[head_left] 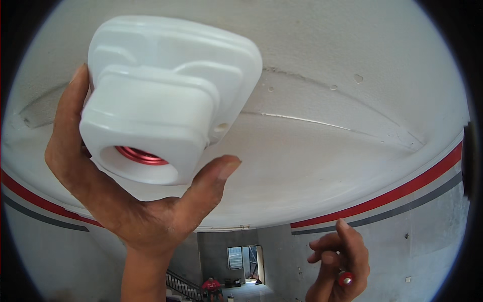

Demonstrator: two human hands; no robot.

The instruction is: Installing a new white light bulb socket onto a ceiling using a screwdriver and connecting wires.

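A white plastic lamp holder (156, 105), with a wide backplate and a round opening lined by a red threaded ring, is against or just below the pale ceiling. My left hand (146, 216) reaches up around it, fingers along its left edge and thumb spread near its lower right side. Whether the thumb touches it I cannot tell. Lower on the right, my right hand (344, 261) is closed on a slim tool (345, 279), seen end-on, with a red part and a shiny metal end. It looks like a screwdriver.
The ceiling (322, 146) has a raised seam and patchy marks. Red and grey stripes (377, 209) run along the wall. Far below are a stair railing (183, 284), an open doorway (259, 264), a window (235, 257) and a person in red (212, 286).
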